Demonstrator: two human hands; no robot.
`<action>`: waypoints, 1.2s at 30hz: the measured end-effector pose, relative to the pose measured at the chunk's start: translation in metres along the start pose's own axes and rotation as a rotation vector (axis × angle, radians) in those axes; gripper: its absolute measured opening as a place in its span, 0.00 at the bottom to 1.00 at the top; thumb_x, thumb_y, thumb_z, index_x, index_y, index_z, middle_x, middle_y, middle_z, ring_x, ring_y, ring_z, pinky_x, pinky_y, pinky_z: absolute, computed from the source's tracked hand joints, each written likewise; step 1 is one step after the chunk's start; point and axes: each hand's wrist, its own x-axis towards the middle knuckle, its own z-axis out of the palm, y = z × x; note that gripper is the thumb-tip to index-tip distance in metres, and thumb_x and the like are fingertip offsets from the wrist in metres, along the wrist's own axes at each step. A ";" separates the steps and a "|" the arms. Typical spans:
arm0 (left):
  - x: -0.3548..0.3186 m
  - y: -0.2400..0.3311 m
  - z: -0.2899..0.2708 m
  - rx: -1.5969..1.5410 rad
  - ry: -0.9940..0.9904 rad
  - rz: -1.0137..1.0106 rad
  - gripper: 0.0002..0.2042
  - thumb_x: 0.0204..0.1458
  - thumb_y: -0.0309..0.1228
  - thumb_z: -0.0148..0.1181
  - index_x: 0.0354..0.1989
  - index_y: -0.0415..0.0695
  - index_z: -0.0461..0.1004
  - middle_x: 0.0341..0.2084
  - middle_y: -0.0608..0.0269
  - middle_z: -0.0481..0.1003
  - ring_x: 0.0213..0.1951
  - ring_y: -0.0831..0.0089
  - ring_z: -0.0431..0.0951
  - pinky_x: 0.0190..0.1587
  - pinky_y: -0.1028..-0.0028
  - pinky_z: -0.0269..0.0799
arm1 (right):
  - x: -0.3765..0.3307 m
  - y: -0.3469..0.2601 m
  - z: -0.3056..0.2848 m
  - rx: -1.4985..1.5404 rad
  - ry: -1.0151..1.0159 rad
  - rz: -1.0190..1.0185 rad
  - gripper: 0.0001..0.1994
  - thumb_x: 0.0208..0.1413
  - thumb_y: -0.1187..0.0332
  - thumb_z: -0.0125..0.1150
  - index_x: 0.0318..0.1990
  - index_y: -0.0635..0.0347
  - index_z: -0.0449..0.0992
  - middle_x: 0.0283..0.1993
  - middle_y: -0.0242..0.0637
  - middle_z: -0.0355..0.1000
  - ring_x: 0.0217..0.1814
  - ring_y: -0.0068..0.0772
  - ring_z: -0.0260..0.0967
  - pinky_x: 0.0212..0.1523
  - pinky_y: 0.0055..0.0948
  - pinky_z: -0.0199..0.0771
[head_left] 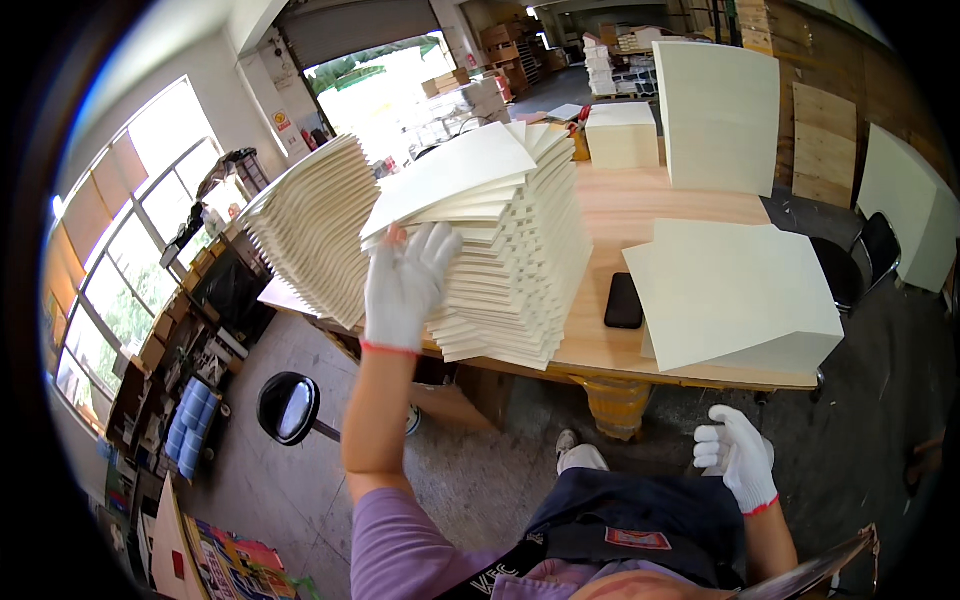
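Note:
My left hand [405,285], in a white glove with a red cuff, reaches to the near left corner of a tall stack of cream-white boards [510,270]. Its fingers are stretched out and lie against the edges of the upper boards; one fingertip looks bare. The top board [455,170] sits askew on layers that are fanned and staggered. Low on the right, away from the table, my right hand [738,460] wears a matching glove. Its fingers are loosely curled, the thumb stands apart, and nothing shows in it.
A second tall stack [310,230] leans at the left of the wooden table [625,205]. To the right are a black phone [623,301] and a low pile of boards [735,290]. An upright board block [717,115] stands behind. Stools [289,408] and a chair [878,250] flank the table.

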 end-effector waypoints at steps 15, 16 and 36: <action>-0.046 -0.273 -0.049 1.670 -1.146 1.062 0.16 0.42 0.21 0.63 0.42 0.48 0.80 0.44 0.56 0.78 0.46 0.55 0.76 0.48 0.58 0.72 | -0.050 -0.017 -0.022 -0.207 0.185 -0.214 0.15 0.69 0.61 0.50 0.56 0.57 0.71 0.43 0.40 0.79 0.40 0.30 0.78 0.41 0.30 0.80; -0.039 -0.270 -0.045 1.584 -1.127 0.996 0.14 0.43 0.21 0.62 0.40 0.48 0.81 0.41 0.58 0.80 0.42 0.58 0.78 0.44 0.63 0.75 | -0.054 -0.017 -0.025 -0.203 0.206 -0.194 0.15 0.69 0.60 0.50 0.56 0.57 0.71 0.43 0.40 0.79 0.41 0.29 0.78 0.41 0.30 0.80; 0.028 -0.242 -0.025 1.796 -1.367 0.515 0.18 0.49 0.35 0.67 0.51 0.54 0.78 0.55 0.62 0.75 0.59 0.59 0.71 0.55 0.62 0.71 | 0.025 -0.219 -0.094 -1.856 0.576 -0.194 0.26 0.49 0.48 0.65 0.52 0.52 0.75 0.48 0.44 0.77 0.52 0.46 0.75 0.51 0.41 0.73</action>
